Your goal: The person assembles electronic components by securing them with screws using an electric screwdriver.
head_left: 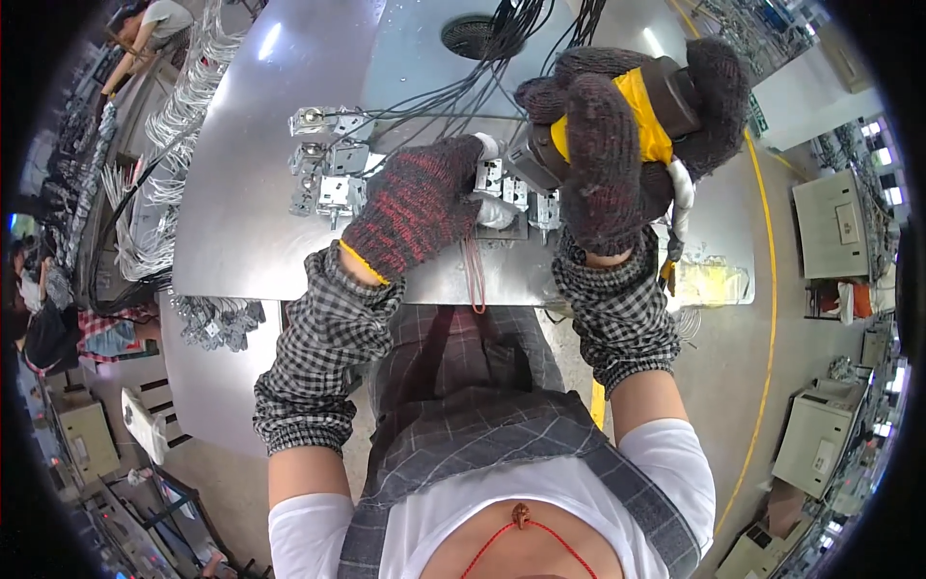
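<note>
My left hand, in a dark knit glove with red flecks and white-taped fingertips, grips a small silvery metal part between thumb and forefinger. It sits in a row with similar parts on the metal table. In my right hand, also in a dark knit glove, is a dark power tool wrapped with yellow tape. The tool is tilted just right of the row, its lower end near the parts; its tip is hidden. A white-wrapped cable hangs from it. Pinkish wire loops hang below my left fingers.
More metal parts with black wires stand left of my left hand. Black cables run across a round vent. Bundled pale wires and a pile of metal pieces lie at left. A yellow-lit clear item lies at the table's right edge.
</note>
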A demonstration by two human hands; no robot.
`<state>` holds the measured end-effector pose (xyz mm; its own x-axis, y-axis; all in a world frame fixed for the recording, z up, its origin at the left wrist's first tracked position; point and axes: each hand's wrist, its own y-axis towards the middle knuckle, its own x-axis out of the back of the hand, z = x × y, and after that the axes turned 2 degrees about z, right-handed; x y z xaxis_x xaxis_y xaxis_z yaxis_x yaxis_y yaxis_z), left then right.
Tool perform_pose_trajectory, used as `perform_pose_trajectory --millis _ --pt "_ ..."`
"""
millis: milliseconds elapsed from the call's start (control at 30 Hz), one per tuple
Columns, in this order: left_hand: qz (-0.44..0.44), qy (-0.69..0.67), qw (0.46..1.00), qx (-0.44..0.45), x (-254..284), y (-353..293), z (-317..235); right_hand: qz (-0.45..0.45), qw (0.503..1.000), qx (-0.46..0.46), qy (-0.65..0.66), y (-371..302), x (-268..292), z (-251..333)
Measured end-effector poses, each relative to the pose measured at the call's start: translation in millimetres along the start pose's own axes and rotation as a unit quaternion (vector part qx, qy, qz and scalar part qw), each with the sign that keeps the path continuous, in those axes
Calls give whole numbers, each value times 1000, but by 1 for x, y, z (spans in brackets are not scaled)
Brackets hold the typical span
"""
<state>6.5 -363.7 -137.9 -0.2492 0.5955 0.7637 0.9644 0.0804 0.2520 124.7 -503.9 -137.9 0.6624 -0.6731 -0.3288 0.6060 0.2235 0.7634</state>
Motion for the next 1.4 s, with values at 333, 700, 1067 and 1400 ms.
perform_pose_trajectory --millis 333,700,1067,1400 --pt "0 284 958 -26 33 -50 -11 -43 612 -410 675 -37 30 -47" --pt "-80 71 985 -134 29 -25 4 -83 976 -37 200 30 -11 26" --pt "-33 -54 995 -71 20 -7 21 28 992 120 26 36 -1 22" --pt "36 -63 997 -13 8 5 19 -25 994 105 -18 32 2 19"
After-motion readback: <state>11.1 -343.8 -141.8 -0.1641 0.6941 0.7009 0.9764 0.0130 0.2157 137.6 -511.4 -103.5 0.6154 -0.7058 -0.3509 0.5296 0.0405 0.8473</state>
